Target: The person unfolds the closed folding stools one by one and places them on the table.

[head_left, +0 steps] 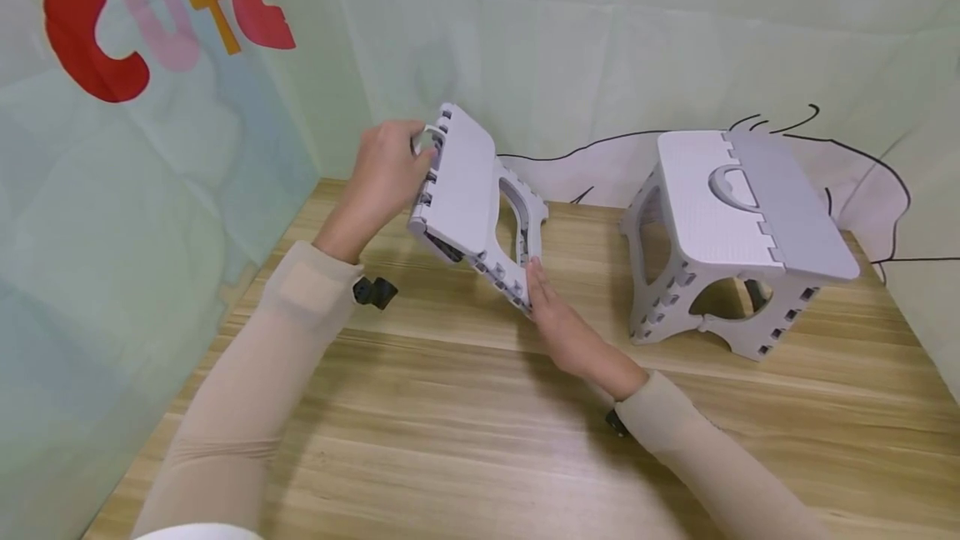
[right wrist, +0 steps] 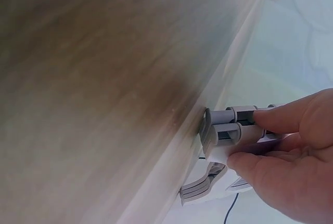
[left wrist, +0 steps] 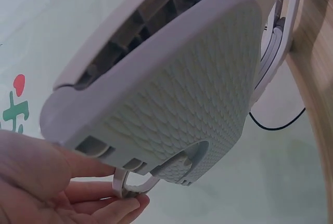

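Note:
A white and grey folding stool (head_left: 465, 182), partly folded, is tilted over the table left of the middle. My left hand (head_left: 386, 173) grips its carrying handle (left wrist: 120, 182), fingers curled through the loop at the top edge. In the left wrist view the two halves of the textured seat (left wrist: 182, 89) are bent together, a ribbed gap showing between them. Lower down, my right hand (head_left: 566, 332) pinches the hinged edge of a leg panel (right wrist: 229, 135) between thumb and fingers, close over the wooden surface. Part of that panel is hidden behind the hand.
A second folding stool (head_left: 712, 207) of the same kind stands unfolded and upright on the wooden table (head_left: 420, 440) at the right. Fabric backdrops (head_left: 555, 48) rise behind and at the left, one with colourful letters (head_left: 97, 40). A black wrist device (head_left: 375, 292) shows below the left hand.

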Action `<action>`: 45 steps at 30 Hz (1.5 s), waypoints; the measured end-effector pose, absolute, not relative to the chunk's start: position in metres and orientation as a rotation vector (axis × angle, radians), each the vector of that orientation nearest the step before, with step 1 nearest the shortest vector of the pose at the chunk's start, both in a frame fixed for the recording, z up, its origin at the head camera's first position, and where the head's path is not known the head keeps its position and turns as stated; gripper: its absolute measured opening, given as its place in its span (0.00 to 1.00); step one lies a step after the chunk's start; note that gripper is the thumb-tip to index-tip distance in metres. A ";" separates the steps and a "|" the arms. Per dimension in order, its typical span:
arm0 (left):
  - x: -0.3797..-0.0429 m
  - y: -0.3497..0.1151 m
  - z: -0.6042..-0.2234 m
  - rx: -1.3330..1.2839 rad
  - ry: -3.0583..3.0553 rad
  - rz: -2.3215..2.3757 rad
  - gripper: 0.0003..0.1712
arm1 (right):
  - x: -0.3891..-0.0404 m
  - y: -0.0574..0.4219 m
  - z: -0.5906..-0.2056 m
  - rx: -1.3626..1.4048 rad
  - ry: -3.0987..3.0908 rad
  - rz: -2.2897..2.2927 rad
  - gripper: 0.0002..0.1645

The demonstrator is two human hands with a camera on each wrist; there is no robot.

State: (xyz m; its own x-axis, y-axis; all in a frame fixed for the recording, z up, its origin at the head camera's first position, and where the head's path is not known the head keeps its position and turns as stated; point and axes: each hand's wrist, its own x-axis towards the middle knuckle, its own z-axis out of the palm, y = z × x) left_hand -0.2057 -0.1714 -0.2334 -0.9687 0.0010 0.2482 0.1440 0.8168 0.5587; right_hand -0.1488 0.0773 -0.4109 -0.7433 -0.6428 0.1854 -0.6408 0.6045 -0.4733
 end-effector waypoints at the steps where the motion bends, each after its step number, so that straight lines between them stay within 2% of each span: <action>1: -0.206 -0.170 -0.232 -0.116 -2.767 -0.874 0.11 | -0.149 0.078 -0.410 -1.119 2.808 -0.831 0.38; 5: -0.206 -0.162 -0.227 -0.127 -2.776 -0.881 0.10 | -0.149 0.078 -0.408 -1.088 2.802 -0.854 0.37; 11: -0.206 -0.152 -0.221 -0.162 -2.774 -0.916 0.17 | -0.150 0.078 -0.407 -1.043 2.804 -0.910 0.39; 25: -0.213 -0.121 -0.212 -0.271 -2.745 -0.835 0.14 | -0.151 0.088 -0.405 -0.882 2.735 -1.001 0.44; 45: -0.220 -0.080 -0.203 -0.384 -2.772 -0.683 0.19 | -0.154 0.096 -0.407 -0.830 2.702 -1.107 0.44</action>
